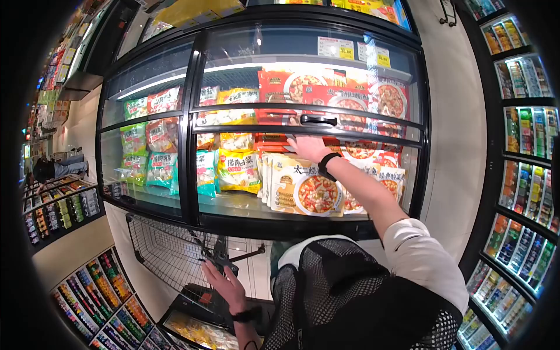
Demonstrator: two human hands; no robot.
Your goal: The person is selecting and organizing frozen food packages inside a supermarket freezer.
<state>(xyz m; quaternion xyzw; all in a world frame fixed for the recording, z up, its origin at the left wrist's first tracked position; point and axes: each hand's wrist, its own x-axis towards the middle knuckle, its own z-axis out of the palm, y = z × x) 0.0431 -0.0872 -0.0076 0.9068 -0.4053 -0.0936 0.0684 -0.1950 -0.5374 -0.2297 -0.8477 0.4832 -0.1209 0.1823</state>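
My right hand [308, 147] reaches into a chest freezer, just below the black door handle [318, 121]. Its fingers are stretched out over the packs, partly behind the sliding glass door [233, 121], and no pack is visibly gripped. Just under it stands a row of white packs [309, 189] with a bowl of food printed on them. Red packs [286, 87] of similar design fill the space behind. My left hand [224, 286] is held open with fingers apart, close to the handle end of a wire shopping cart [169, 248].
Yellow dumpling-type bags [238, 172] and teal bags [204, 173] stand left of the white packs. The freezer's black front frame [280, 227] runs between my body and the packs. Price cards [335, 48] hang at the back. Lit drink shelves [519, 175] line the right side.
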